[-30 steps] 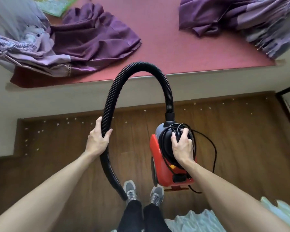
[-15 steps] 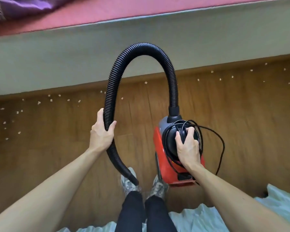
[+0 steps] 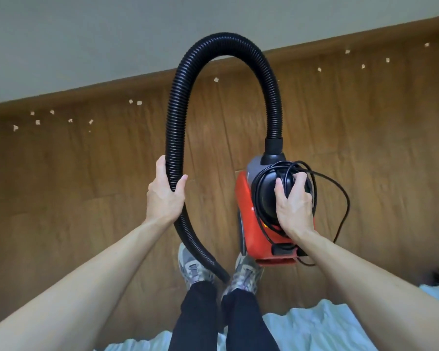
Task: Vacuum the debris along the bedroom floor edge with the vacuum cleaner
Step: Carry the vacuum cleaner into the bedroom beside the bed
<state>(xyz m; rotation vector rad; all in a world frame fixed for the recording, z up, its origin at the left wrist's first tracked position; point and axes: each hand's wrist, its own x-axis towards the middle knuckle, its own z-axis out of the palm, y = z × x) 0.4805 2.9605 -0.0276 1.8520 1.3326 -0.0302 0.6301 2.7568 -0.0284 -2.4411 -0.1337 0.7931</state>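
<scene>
Wooden flooring fills most of the view, with a pale blue cloth bunched at its nearest edge and two grey shoes planted just beyond it. Between the shoes the open end of the black ribbed hose is seen, pointed down and back toward the person. Farther up, the hose is gripped part-way along by the left hand, whose fingers and thumb are wrapped round it. To the right, the red vacuum cleaner is held at its black top by the right hand, fingers curled over the housing and the loops of black cord wound there; whether the body is lifted or resting on the floor cannot be told. From the cleaner the hose arches forward and over. Beyond both hands the debris is scattered as pale flecks in a line running left to right, close beside the pale grey upright surface that bounds the floor. Since the hose mouth faces away from that line, it is judged that it must be swung forward by the left hand, the nearer one.
</scene>
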